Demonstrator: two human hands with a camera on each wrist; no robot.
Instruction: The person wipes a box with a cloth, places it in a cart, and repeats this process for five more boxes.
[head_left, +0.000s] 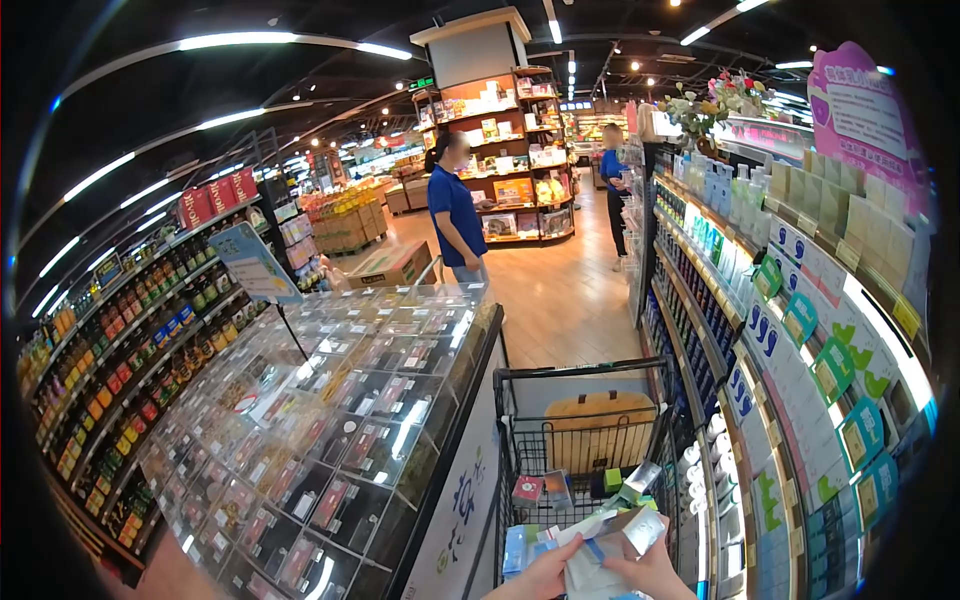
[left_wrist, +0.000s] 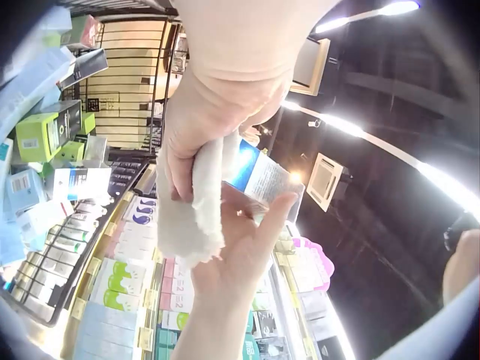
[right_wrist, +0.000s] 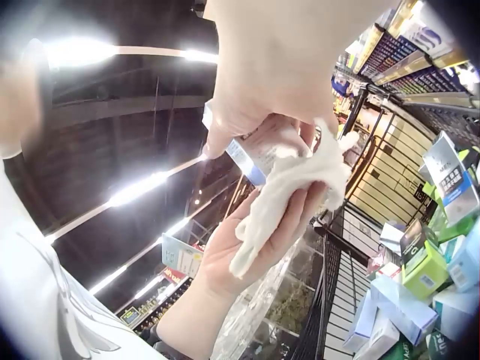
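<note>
Above the shopping cart, the right hand grips a tilted blue-and-silver box, its shiny end pointing away from the person, its full long axis obscured by fingers and the white cloth that the left hand pinches.

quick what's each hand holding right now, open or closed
Left hand: closed, holding a white cloth.
Right hand: closed, holding a blue-and-white box.
</note>
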